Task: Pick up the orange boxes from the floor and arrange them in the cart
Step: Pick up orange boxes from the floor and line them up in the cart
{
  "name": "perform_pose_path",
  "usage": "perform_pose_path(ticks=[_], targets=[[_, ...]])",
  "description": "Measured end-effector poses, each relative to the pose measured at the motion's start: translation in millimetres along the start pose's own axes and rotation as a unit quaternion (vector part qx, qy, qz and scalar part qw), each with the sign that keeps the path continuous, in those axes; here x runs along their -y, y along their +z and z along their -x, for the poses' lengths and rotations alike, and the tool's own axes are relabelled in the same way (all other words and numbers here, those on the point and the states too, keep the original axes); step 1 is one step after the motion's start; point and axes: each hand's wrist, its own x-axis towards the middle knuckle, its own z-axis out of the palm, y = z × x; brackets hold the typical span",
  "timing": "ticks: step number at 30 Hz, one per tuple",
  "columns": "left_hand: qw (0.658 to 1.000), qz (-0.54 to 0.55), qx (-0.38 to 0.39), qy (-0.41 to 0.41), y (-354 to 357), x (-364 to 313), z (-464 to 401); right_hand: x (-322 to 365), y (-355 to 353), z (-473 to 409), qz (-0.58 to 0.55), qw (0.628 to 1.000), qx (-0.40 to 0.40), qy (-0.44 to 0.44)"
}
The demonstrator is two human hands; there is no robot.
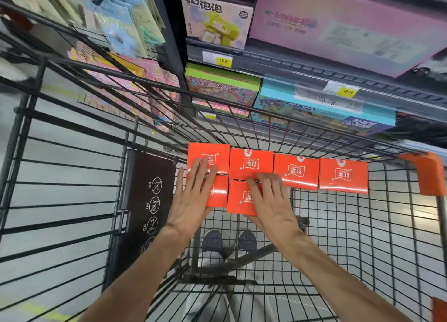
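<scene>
So: cart (314,225) holds six orange boxes (296,171) flat on its wire floor, four in the back row, two in front. Left hand (191,200) and right hand (271,200) lie spread flat on the front pair, pinching nothing. Probably mid-task; floor stock not visible.

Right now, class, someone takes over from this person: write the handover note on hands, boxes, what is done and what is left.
Left hand: flat on the two left orange boxes, gripping nothing.
Right hand: flat on the front box in the second column.
Six boxes lie in the cart: four in the far row, two in front.
Done: six placed.
Left: square them up; any boxes on the floor are out of view.
</scene>
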Motion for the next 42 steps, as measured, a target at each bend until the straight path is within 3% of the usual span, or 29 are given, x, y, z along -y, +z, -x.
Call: perform_pose_path(ticks=[6, 15, 24, 28, 36, 42], targets=[[1.0, -0.013, -0.01, 0.013, 2.8, 3.6, 1.4, 0.9, 6.3, -10.6, 0.048, 0.996, 0.055, -0.06], [0.999, -0.037, -0.027, 0.02, 8.5, 6.1, 0.3, -2.3, 4.1, -17.2, 0.101, 0.972, 0.002, -0.211], [0.997, -0.031, 0.023, 0.07, -16.0, 9.5, 5.5, -9.6, -4.1, -12.9, 0.083, 0.98, 0.041, -0.176], [0.989, -0.055, -0.021, 0.139, -53.9, 10.5, 17.7, -27.4, -39.1, 8.3, 0.052, 0.99, 0.014, -0.128], [0.954, -0.062, -0.086, 0.28, -204.5, -46.7, 17.8, -90.6, -165.5, 92.9, 0.021, 1.0, -0.021, -0.004], [0.927, -0.081, -0.119, 0.345, -322.0, -135.1, 13.9, -142.9, -253.0, 185.9, -0.027, 0.989, -0.109, 0.098]])
